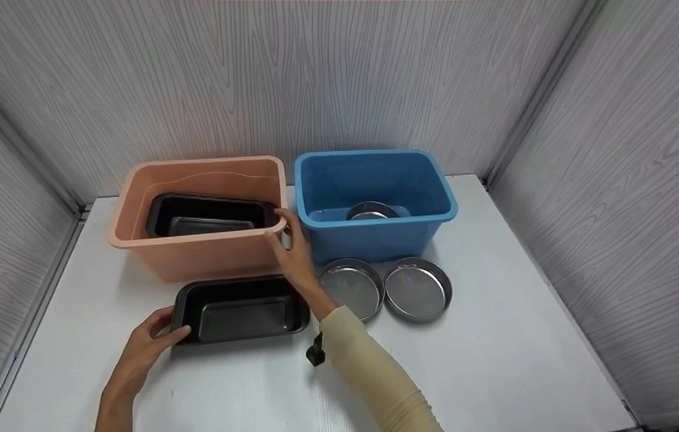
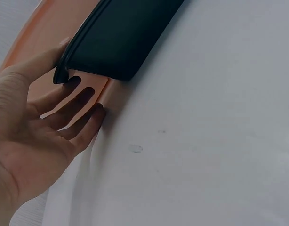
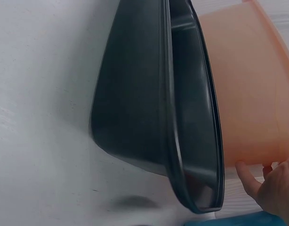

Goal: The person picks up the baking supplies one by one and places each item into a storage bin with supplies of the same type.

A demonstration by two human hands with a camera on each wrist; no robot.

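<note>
before the peach tub (image 1: 195,252), loaf pan (image 1: 240,309) lies crosswise; left hand (image 1: 147,342) grip seemingly pinching its rim.

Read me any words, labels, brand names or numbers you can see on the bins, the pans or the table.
None: no readable text in any view.
Orange bin: plain walls, no label.
Blue bin: plain, no label.
Black loaf pan on the table and round metal pans: no stamp or brand visible.
White table: only faint smudges, no writing.
</note>
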